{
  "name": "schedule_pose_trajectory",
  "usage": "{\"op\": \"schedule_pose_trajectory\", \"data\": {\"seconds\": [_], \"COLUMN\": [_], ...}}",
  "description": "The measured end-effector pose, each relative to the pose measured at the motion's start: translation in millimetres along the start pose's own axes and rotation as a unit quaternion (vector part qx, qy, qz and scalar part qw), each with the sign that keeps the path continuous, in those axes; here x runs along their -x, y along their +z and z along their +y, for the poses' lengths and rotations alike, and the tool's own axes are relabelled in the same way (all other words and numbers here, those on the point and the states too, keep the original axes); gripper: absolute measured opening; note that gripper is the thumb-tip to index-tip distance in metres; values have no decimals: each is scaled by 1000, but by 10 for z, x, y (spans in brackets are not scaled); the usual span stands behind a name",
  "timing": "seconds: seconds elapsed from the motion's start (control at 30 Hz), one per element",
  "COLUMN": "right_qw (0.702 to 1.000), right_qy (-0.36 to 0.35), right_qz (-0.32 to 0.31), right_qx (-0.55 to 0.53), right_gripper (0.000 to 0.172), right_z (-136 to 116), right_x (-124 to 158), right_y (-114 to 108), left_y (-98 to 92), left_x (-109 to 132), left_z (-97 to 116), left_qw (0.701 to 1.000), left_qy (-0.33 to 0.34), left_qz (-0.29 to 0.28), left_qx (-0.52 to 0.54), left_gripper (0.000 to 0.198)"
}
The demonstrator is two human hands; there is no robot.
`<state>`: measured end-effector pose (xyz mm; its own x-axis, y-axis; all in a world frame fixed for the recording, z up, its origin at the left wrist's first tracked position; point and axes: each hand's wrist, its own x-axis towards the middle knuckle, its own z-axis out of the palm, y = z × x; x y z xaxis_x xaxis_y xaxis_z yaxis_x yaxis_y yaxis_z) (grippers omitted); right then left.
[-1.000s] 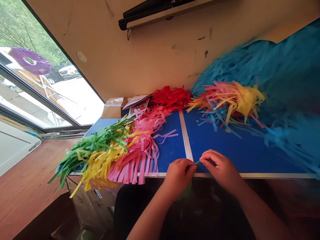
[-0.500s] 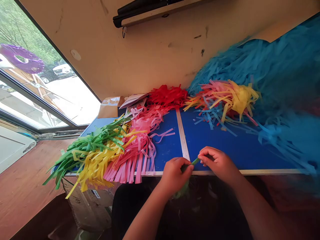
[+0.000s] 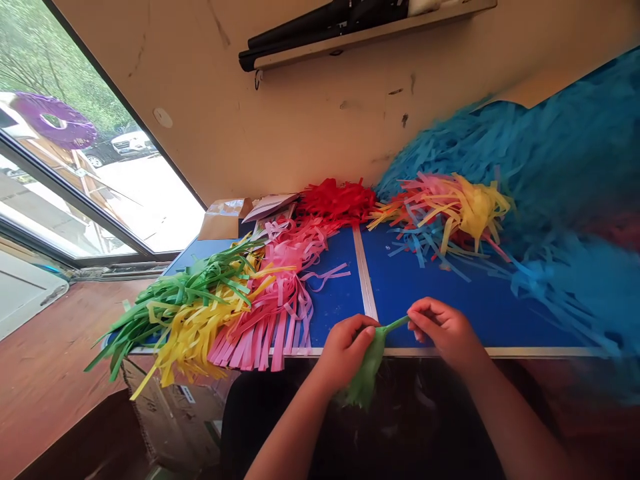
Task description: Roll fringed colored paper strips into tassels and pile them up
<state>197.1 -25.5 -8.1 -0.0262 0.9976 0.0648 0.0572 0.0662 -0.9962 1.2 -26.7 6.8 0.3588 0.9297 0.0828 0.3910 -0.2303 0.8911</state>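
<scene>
Between my two hands, over the front edge of the blue table point(image 3: 395, 287), stretches a green tissue paper tassel point(image 3: 369, 373). My left hand point(image 3: 347, 353) is closed on it where the loose green part hangs down. The thin twisted end runs right to my right hand point(image 3: 443, 330), which pinches its tip between thumb and fingers. Left of my hands lie bunches of fringed paper strips: pink strips point(image 3: 280, 287), yellow strips point(image 3: 200, 333) and green strips point(image 3: 195, 287), their ends hanging over the table's front edge.
Red fringed paper point(image 3: 337, 200) sits by the wall. To its right are a multicoloured tassel bunch point(image 3: 475, 207) and a large blue fringe heap point(image 3: 540, 147). A brown envelope point(image 3: 225, 217) lies near the window. Below stands a cardboard box point(image 3: 175, 413); above, a wall shelf point(image 3: 370, 37).
My right hand has moved a little right, away from my left. More of the twisted green end now shows between them, and the hanging green part is more visible. The view has shifted slightly.
</scene>
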Motion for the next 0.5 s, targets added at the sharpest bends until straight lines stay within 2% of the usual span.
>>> {"op": "schedule_pose_trajectory", "data": {"seconds": [0.17,0.27,0.37,0.5], "right_qw": [991,977,960,899], "right_qy": [3,0,-59,-214], "right_qz": [81,142,202,307], "right_qx": [-103,-157,-183,-228], "right_gripper": [28,29,26,11], "right_z": [81,6,-332,-1127], "right_x": [-34,-86,-191,-464], "right_y": [17,28,-27,-293], "left_y": [-25,-30,-26,-23], "left_x": [15,24,26,14], "left_z": [-5,-38,-80,-97], "left_qw": [1000,1000,1000,994], "left_qy": [-9,4,21,37], "left_qz": [-1,11,10,-23], "left_qx": [-5,-12,9,103], "left_gripper": [31,37,42,41]}}
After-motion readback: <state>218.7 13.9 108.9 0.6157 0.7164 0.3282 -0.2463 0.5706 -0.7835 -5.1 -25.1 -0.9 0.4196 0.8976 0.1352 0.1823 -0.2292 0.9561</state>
